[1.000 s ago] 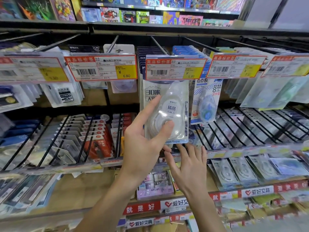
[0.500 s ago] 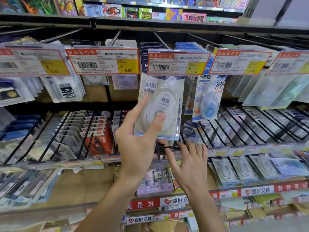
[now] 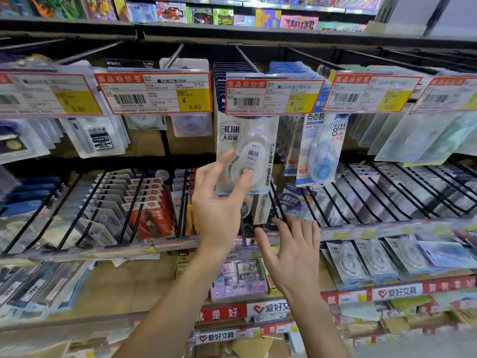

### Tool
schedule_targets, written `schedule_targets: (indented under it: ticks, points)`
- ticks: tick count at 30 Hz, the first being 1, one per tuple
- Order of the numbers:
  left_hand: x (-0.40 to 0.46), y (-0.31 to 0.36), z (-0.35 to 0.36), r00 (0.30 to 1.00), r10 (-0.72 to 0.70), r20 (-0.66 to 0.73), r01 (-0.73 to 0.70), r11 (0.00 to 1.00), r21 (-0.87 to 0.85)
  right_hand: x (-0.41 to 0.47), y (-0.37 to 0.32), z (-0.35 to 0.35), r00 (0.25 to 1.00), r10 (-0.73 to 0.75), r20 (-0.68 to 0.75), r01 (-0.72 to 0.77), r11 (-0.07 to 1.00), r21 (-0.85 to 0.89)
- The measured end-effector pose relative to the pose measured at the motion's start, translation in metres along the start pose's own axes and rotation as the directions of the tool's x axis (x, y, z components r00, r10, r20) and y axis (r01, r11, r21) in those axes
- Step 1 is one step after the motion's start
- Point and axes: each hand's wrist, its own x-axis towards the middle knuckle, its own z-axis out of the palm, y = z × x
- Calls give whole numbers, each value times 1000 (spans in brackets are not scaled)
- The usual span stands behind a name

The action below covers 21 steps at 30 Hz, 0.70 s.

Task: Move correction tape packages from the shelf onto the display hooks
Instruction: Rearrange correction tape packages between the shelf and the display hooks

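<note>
A white correction tape package [image 3: 228, 133] marked "30" hangs upright in the middle of the head view, its top tucked behind a red-edged price tag [image 3: 271, 95] on the black display hook [image 3: 246, 59]. My left hand [image 3: 219, 210] grips its lower part, thumb pressed on the clear blister, index finger up along the left edge. My right hand [image 3: 291, 254] is lower and to the right, empty, fingers spread near the front rail of the wire rack. Several similar tape packages [image 3: 361, 262] lie on the shelf below right.
A blue dot-tape package [image 3: 322, 148] hangs on the neighbouring hook to the right. More price tags [image 3: 154, 93] and hanging packs line the hook row. A slanted rack with black wire dividers [image 3: 134, 202] holds upright packs below the hooks.
The package was tilted left half a second ago and now hangs straight, a little further right, under the price tag. My right hand has stayed low with fingers spread.
</note>
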Motion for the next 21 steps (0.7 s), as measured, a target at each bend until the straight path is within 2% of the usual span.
schedule_targets:
  ticks: [4, 9, 16, 21]
  points:
    - [1, -13, 5, 1000, 2, 0, -2, 999, -33, 0, 1, 2, 1000, -1, -13, 1, 1000, 9]
    - [0, -22, 11, 982, -142, -122, 116, 974, -196, -1, 1, 3, 1000, 1, -20, -1, 1000, 18]
    - [1, -24, 20, 971, -147, -190, 120, 982, -145, -1, 0, 3, 1000, 12, -12, -12, 1000, 24]
    - [5, -21, 23, 958, -196, -209, 163, 972, -168, -1, -1, 3, 1000, 13, -9, -13, 999, 31]
